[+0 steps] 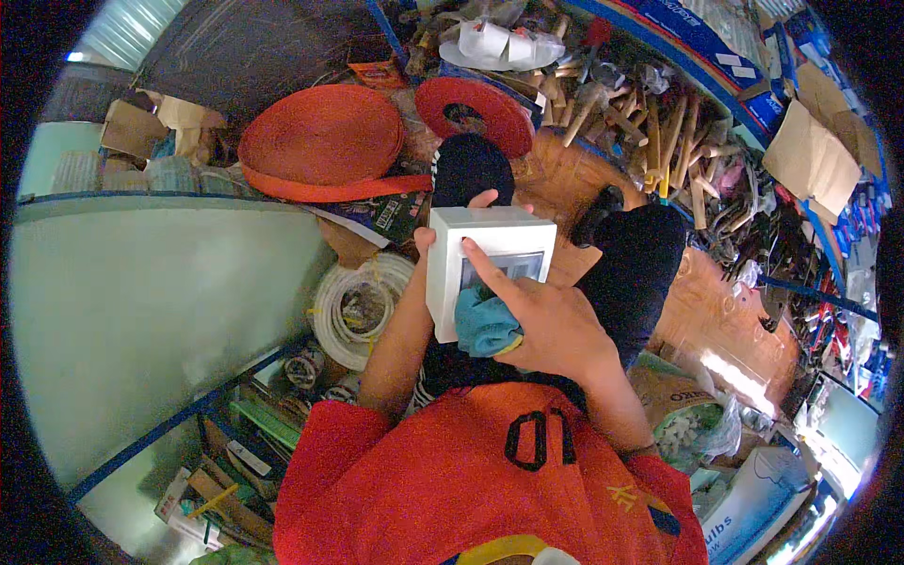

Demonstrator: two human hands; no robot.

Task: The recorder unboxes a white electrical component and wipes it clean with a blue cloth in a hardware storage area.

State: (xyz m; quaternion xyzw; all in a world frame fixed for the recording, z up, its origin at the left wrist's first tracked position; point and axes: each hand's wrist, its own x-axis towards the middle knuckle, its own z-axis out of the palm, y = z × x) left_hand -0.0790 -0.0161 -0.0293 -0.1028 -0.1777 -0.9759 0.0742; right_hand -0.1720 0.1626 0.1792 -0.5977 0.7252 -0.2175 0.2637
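Note:
A white plastic electrical enclosure [443, 282] with a dark see-through window [526, 265] is held up in front of my chest. My left hand [424, 241] grips it from behind, its thumb at the left side and fingertips showing over the top edge; the rest of that hand is hidden. A crumpled blue cloth [486, 323] is bunched under my right hand [558, 321] against the lower front of the enclosure. The extended right index finger touches the front face just above the window, near its left corner.
Beyond my knees lie a large orange flat-hose roll [325, 138] and a smaller red roll [494, 116]. White coiled tubing [328, 304] sits left, beside a pale panel [162, 282]. Wooden handles [657, 141] are heaped at upper right. A printed carton [752, 498] stands lower right.

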